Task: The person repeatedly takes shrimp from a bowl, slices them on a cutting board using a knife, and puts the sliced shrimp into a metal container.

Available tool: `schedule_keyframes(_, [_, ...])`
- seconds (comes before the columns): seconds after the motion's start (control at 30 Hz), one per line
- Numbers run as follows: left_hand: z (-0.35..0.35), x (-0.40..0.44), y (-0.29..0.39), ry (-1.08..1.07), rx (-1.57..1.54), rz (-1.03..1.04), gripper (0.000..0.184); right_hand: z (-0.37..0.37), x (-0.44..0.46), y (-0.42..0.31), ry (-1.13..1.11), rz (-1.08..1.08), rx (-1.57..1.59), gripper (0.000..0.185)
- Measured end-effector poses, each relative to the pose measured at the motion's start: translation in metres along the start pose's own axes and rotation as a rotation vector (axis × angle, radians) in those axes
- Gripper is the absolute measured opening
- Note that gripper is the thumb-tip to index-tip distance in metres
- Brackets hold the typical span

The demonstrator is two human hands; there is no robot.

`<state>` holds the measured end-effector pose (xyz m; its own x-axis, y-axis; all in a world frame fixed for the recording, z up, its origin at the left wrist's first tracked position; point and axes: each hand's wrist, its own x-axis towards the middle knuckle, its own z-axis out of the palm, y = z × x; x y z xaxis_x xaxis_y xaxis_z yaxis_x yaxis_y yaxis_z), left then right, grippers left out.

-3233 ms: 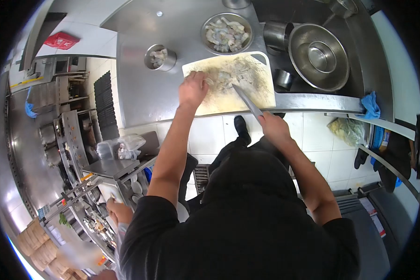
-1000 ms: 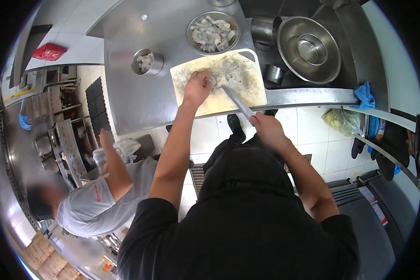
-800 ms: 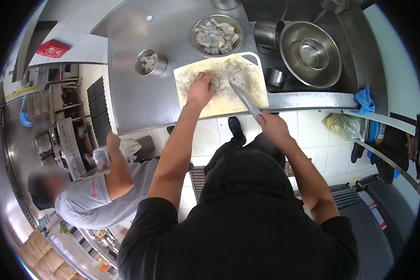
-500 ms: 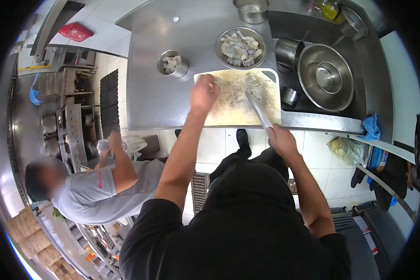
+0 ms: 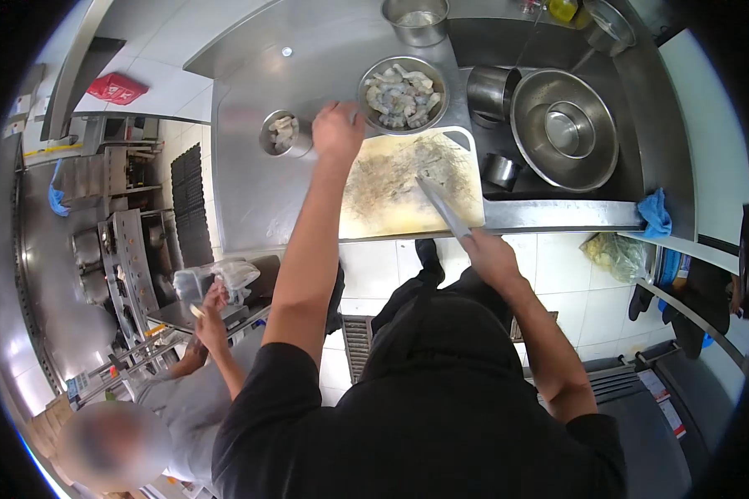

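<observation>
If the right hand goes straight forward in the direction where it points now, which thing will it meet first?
The right hand, holding the knife, would probably meet the near edge of the cutting board first; the hand's height is unclear, so it may pass above.

Shrimp (image 5: 401,98) in bowl (image 5: 408,130), cutting board (image 5: 383,187) before bowl, cup (image 5: 305,140) left, basin (image 5: 595,158) right
</observation>
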<state>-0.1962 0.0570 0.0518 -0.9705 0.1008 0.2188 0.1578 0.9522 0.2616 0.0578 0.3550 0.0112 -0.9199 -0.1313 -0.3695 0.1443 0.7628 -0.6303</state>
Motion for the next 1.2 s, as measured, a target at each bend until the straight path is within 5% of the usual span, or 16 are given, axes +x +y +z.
schedule_keyframes(0.3, [0.052,0.086,0.032,-0.435,0.353,-0.094,0.032,-0.016,-0.002,0.019,0.021,-0.015,-0.022,0.032])
schedule_keyframes(0.6, [0.077,0.067,0.05,-0.385,0.4,-0.141,0.045,-0.016,0.0,0.035,-0.018,-0.012,-0.017,0.034])
schedule_keyframes(0.8, [0.047,0.067,0.051,-0.42,0.257,-0.216,0.035,-0.029,0.002,0.027,-0.042,0.017,-0.003,0.033])
schedule_keyframes(1.0, [-0.015,-0.001,0.044,-0.225,0.088,-0.184,0.038,-0.03,0.0,0.023,-0.034,0.03,0.034,0.032])
schedule_keyframes(1.2, [0.031,-0.128,0.021,-0.414,-0.049,0.056,0.045,-0.026,-0.002,0.005,-0.041,-0.004,0.022,0.029])
